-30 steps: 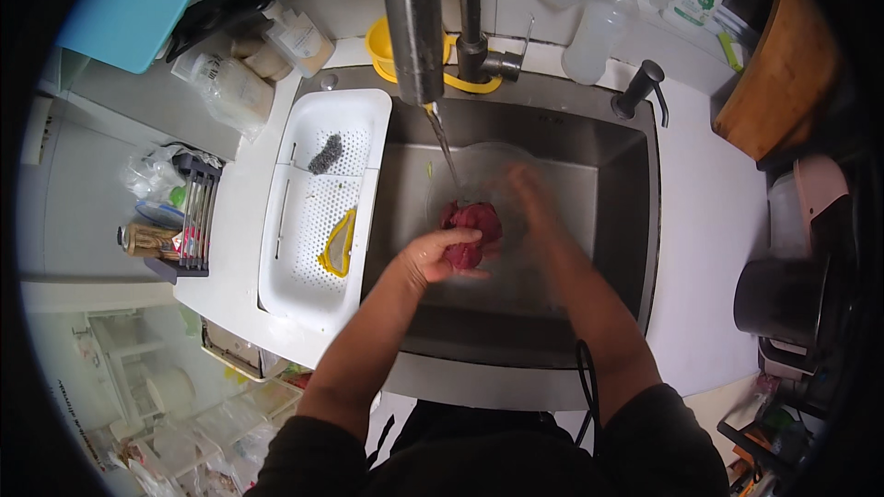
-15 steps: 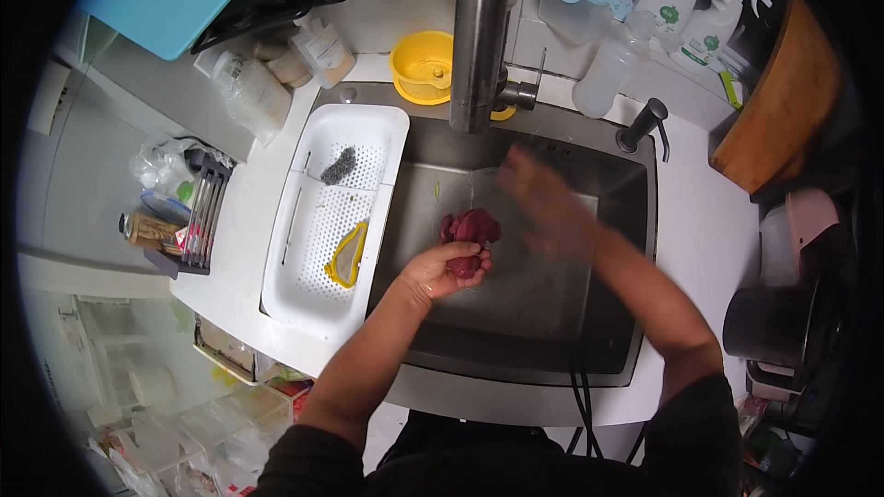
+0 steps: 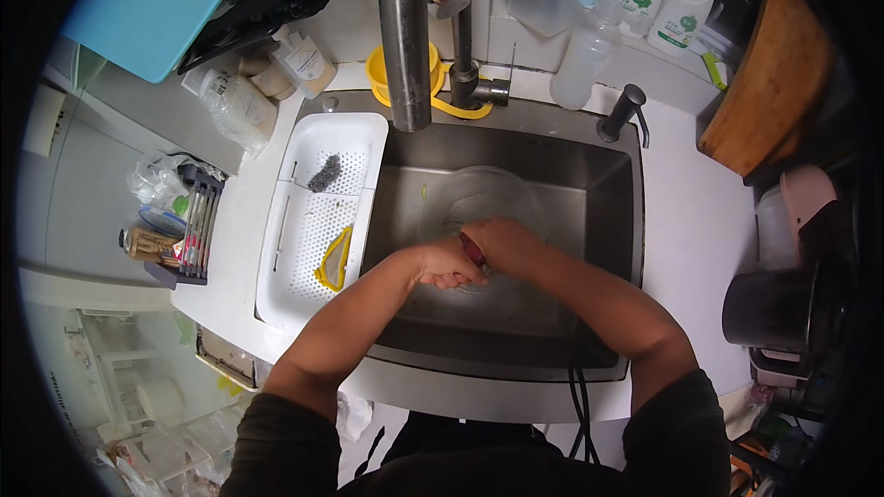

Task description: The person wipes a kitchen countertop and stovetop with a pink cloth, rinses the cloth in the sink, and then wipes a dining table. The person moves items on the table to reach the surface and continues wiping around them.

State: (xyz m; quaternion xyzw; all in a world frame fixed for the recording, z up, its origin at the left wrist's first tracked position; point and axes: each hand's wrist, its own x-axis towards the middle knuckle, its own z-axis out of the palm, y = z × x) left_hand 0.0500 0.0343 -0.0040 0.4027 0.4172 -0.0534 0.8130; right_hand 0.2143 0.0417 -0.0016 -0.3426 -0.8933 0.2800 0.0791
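My left hand [image 3: 447, 262] and my right hand [image 3: 497, 244] come together over a clear bowl [image 3: 474, 189] in the steel sink [image 3: 603, 212]. Both are closed around a lump of red meat [image 3: 472, 248], mostly hidden by my fingers. Above them hangs the metal tap [image 3: 405, 55]; I see no stream from it. At the sink's left sits a white perforated drainer [image 3: 295, 138] holding a grey scourer [image 3: 324, 173] and a yellow-rimmed mesh piece [image 3: 336, 258].
A soap pump [image 3: 622, 115], spray bottles [image 3: 680, 18] and a yellow basin [image 3: 389, 64] stand at the back. A wooden board [image 3: 764, 74] and a black pot [image 3: 769, 308] are at the right, a utensil rack [image 3: 193, 225] at the left. Black cables [image 3: 580, 405] hang at the front.
My right hand has come down from the back of the bowl and joined my left hand, closing on the red meat. The water stream seen earlier no longer shows.
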